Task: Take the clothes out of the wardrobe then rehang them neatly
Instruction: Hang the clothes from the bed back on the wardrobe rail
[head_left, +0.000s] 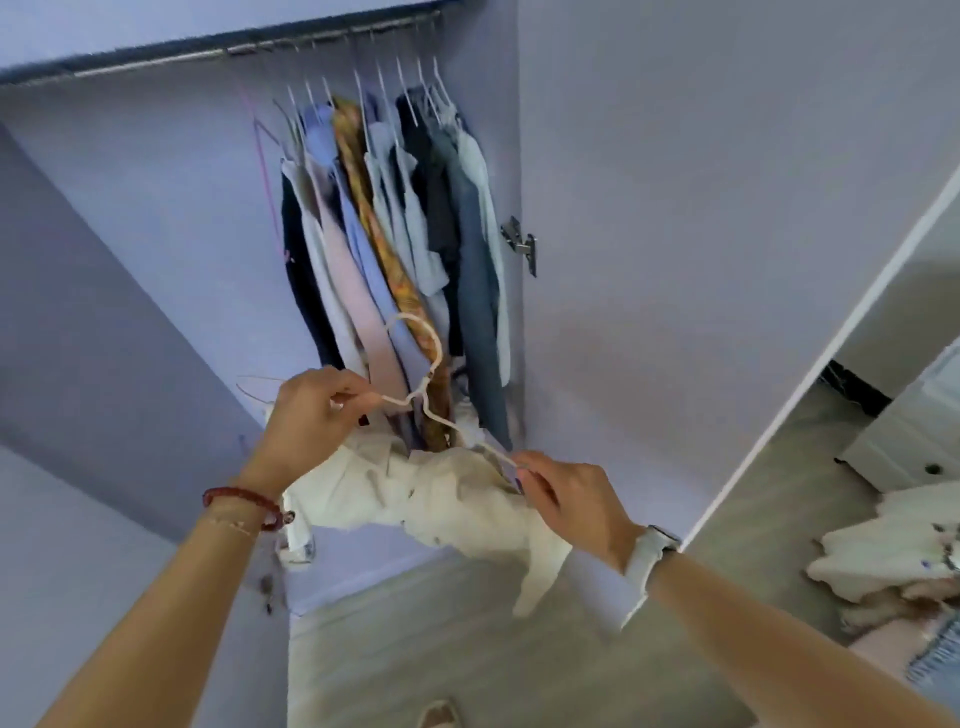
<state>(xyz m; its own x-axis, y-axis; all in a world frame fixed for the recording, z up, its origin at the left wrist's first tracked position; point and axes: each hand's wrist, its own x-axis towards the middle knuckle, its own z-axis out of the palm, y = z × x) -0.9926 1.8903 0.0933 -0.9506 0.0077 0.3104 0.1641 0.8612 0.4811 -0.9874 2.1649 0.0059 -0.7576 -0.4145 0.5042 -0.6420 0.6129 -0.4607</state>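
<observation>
Both hands hold a cream hanger (415, 374) in front of the open wardrobe (156, 218), with a cream garment (441, 499) draped below it. The left hand (306, 415) pinches the hanger's left arm in curled fingers; the right hand (566, 499) pinches its right end where the cloth meets it. This looks like the rehanging step: fitting the garment onto the hanger. Next, the shoulders need seating evenly, then the hook must go up to the rail (218, 52) beside the hung clothes (395, 223).

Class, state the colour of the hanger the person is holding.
Cream white hanger, best seen in the head view.
</observation>
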